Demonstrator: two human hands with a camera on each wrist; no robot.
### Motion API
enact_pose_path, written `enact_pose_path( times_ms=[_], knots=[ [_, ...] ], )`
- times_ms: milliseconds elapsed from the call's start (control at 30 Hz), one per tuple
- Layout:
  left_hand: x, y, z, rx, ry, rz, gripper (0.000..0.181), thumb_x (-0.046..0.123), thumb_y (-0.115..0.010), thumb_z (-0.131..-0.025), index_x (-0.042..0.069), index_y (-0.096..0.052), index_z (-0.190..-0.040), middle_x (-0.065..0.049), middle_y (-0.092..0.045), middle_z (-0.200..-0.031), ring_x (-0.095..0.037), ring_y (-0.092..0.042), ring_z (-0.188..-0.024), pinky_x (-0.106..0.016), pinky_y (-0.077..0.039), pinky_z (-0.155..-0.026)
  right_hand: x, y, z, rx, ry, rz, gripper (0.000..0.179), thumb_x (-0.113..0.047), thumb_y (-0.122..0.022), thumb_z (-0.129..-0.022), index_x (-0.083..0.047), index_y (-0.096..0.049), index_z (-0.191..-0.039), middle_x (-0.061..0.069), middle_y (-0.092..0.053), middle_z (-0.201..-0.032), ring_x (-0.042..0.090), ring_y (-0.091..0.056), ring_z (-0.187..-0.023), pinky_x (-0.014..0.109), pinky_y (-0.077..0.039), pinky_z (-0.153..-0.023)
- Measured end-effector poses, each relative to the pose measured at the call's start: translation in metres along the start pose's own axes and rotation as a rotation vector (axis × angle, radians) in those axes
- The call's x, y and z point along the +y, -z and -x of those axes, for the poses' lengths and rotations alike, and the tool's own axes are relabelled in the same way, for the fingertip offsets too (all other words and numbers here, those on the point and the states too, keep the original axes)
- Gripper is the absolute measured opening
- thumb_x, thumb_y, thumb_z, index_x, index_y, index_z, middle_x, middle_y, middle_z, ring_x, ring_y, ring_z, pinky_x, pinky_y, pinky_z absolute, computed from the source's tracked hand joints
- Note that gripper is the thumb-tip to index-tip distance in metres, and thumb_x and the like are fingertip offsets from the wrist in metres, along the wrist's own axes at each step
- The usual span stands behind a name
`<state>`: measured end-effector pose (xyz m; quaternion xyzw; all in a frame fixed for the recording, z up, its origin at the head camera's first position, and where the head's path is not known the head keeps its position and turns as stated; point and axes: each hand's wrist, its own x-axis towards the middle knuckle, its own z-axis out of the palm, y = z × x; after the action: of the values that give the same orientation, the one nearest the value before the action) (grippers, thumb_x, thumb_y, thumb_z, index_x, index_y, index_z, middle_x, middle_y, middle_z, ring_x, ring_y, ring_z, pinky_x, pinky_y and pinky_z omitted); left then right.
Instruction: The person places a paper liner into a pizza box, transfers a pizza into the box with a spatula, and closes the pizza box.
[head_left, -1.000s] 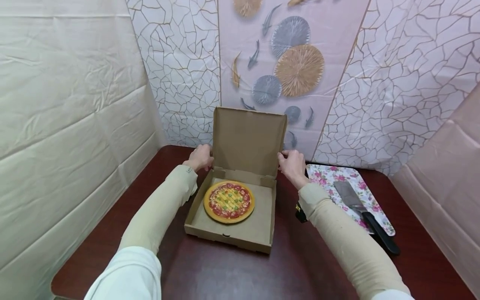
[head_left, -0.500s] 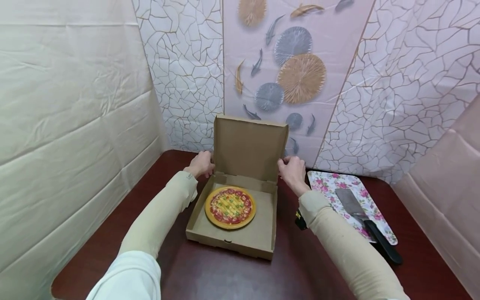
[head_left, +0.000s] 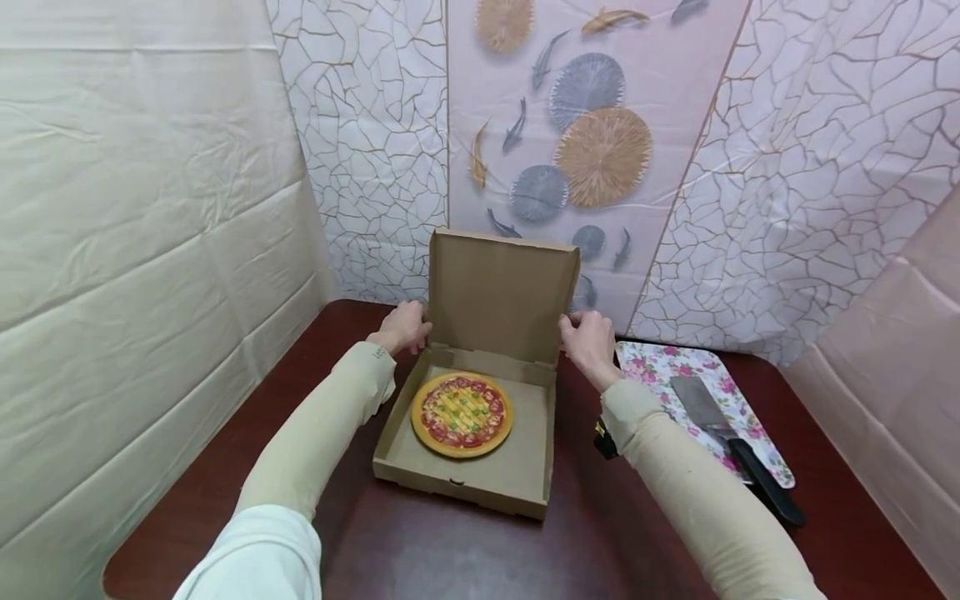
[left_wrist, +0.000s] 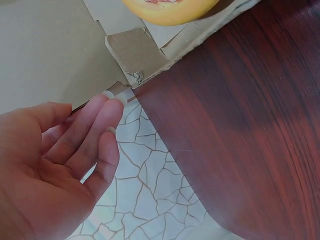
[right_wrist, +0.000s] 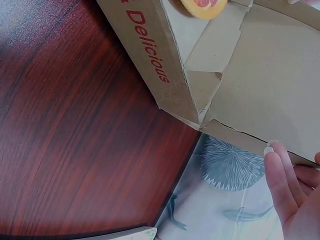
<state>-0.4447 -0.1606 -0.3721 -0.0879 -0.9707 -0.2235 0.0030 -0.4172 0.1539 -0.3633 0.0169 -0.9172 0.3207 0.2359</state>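
Note:
An open cardboard pizza box (head_left: 525, 429) lies on the table with its lid (head_left: 502, 292) standing up at the back. Inside sits a whole pizza (head_left: 462, 415) with a yellow crust, red slices and green bits, left of the middle. My left hand (head_left: 405, 327) pinches the lid's left side edge low down, the thumb on the inner face and fingers beyond the edge in the left wrist view. At the opposite side edge, my right hand (head_left: 591, 343) holds the lid; its thumb is mostly cut off in the right wrist view (right_wrist: 295, 192). Red lettering marks the box's side wall (right_wrist: 150, 47).
Right of the box, a floral board (head_left: 652, 360) bears a spatula (head_left: 699, 404) with a flat metal blade and black handle. A small black-and-yellow object (head_left: 604, 442) is partly hidden by the right sleeve. Patterned cloth walls enclose the dark red wooden table (head_left: 450, 550).
The head view has tilted upward, so everything sits slightly lower in the frame. Both hands stay at the lid's sides; the lid and pizza show hardly any movement.

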Motion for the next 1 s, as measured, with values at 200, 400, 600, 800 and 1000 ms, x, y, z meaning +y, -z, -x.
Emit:
enact_pose_path(
  times_ms=[200,400,600,800,1000],
  knots=[
    [0.0001,0.0006,-0.0011,-0.019,-0.008,-0.011,0.026,0.016,-0.05,-0.097,-0.001,-0.071,-0.096,-0.01,-0.069,-0.068,-0.017,-0.064,-0.051,-0.037,-0.054,-0.076,0.0018,-0.0024,0.0033,0.014,-0.019,-0.018,0.029,-0.025,-0.057,-0.092,-0.008,-0.075,-0.079,0.012,-0.071,-0.063,0.033,-0.07,-0.068,0.046,-0.052,-0.077],
    [0.0012,0.0033,-0.0014,-0.024,-0.001,-0.028,0.026,0.017,-0.052,-0.097,0.0,-0.072,-0.094,-0.012,-0.071,-0.071,-0.021,-0.068,-0.056,-0.035,-0.054,-0.07,0.0028,-0.0042,0.006,0.03,-0.022,-0.028,0.031,-0.026,-0.056,-0.091,-0.008,-0.074,-0.073,0.011,-0.07,-0.061,0.035,-0.07,-0.069,0.046,-0.052,-0.077],
    [0.0044,0.0073,0.0022,-0.035,-0.016,-0.025,0.026,0.016,-0.052,-0.096,0.001,-0.072,-0.089,-0.013,-0.071,-0.071,-0.024,-0.07,-0.06,-0.032,-0.053,-0.064,0.0048,-0.0034,0.0081,0.067,-0.011,-0.009,0.032,-0.026,-0.059,-0.089,-0.009,-0.067,-0.062,0.012,-0.069,-0.061,0.038,-0.069,-0.076,0.048,-0.049,-0.072],
    [0.001,0.0085,0.0066,-0.043,0.002,-0.023,0.025,0.016,-0.053,-0.095,0.0,-0.073,-0.092,-0.012,-0.071,-0.07,-0.022,-0.069,-0.057,-0.031,-0.053,-0.059,0.0036,-0.0057,0.0077,0.06,0.066,0.034,0.04,-0.025,-0.058,-0.09,-0.01,-0.054,-0.053,0.012,-0.061,-0.055,0.038,-0.062,-0.066,0.045,-0.045,-0.063],
    [-0.0054,0.0051,0.006,-0.037,0.014,-0.006,0.026,0.017,-0.053,-0.096,0.001,-0.073,-0.095,-0.012,-0.071,-0.071,-0.021,-0.068,-0.056,-0.031,-0.053,-0.06,0.0002,-0.0039,0.0026,0.043,0.103,0.085,0.043,-0.027,-0.056,-0.091,-0.01,-0.054,-0.052,0.013,-0.061,-0.057,0.037,-0.061,-0.064,0.045,-0.044,-0.06]
  ],
)
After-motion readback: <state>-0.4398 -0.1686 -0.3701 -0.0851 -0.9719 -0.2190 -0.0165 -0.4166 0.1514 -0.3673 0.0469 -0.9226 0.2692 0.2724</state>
